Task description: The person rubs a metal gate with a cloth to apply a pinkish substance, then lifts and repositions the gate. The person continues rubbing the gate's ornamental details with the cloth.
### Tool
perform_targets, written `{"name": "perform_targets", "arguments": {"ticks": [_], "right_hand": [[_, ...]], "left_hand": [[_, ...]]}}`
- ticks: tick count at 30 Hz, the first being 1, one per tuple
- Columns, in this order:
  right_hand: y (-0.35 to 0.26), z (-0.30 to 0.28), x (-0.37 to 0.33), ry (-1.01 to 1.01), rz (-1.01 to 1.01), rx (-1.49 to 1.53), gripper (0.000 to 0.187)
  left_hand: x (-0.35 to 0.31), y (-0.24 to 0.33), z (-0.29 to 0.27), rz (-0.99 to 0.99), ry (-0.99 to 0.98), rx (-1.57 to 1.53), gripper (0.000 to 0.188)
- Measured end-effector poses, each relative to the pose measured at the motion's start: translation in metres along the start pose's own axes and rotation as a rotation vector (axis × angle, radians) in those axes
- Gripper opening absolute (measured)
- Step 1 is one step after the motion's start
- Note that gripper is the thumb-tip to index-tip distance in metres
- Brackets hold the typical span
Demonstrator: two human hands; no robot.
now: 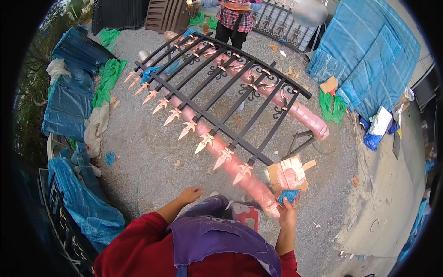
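— Where is the railing panel?
— It lies tilted across two pink wrapped rolls, black bars and rails, its row of copper-tinted spearheads pointing toward the person. One roll runs beneath its spearhead side and sticks out past the near right corner; the other roll runs under its far side.
— And the right grip?
— Fingers and thumb are closed on a crumpled blue wad, just beyond the panel's near right corner, on the person's side. The wad is over the edge of a piece of cardboard smeared with pinkish copper colour, which lies right by that same corner.
— What about the left grip?
— It hangs on the near side of the panel, apart from the spearheads, fingers partly curled. Nothing shows in it, but how far it is closed cannot be told.
— Anyone else?
— A co-worker in a plaid shirt stands beyond the panel's far side. Blue sheeting covers something well to the panel's right.
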State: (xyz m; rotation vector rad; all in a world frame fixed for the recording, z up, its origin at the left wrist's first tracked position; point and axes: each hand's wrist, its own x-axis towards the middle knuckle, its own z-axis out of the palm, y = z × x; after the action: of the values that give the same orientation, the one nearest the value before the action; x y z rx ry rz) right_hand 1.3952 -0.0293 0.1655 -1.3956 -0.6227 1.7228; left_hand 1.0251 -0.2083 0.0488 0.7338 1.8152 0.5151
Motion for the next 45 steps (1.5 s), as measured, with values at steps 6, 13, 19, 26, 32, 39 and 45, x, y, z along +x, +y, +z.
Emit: {"name": "perform_targets", "arguments": {"ticks": [6,13,19,26,32,39,45], "right_hand": [[0.007,0.021,-0.052,0.019,0.063,0.063,0.017],[0.001,0.004,-0.041,0.038,0.133,-0.143,0.027],[-0.036,0.011,-0.002,-0.056,0.064,-0.085,0.018],[-0.031,-0.004,0.036,-0.21,0.181,-0.091,0.018],[-0.002,-0.014,0.011,-0.205,0.234,-0.099,0.021],[-0.024,-0.06,-0.03,0.044,0.136,-0.045,0.024],[-0.026,-0.082,-0.062,0.183,0.09,-0.056,0.028]], "left_hand": [[0.025,0.048,0.029,0.107,-0.17,-0.015,0.038],[0.024,0.066,0.049,0.145,-0.145,-0.171,0.035],[-0.007,0.054,0.046,0.048,-0.057,-0.315,0.034],[-0.028,0.09,0.081,-0.043,-0.126,-0.47,0.039],[-0.034,0.132,0.123,0.034,-0.392,-0.535,0.04],[-0.011,0.162,0.153,0.164,-0.544,-0.338,0.038],[-0.011,0.158,0.175,0.288,-0.604,-0.305,0.035]]}}
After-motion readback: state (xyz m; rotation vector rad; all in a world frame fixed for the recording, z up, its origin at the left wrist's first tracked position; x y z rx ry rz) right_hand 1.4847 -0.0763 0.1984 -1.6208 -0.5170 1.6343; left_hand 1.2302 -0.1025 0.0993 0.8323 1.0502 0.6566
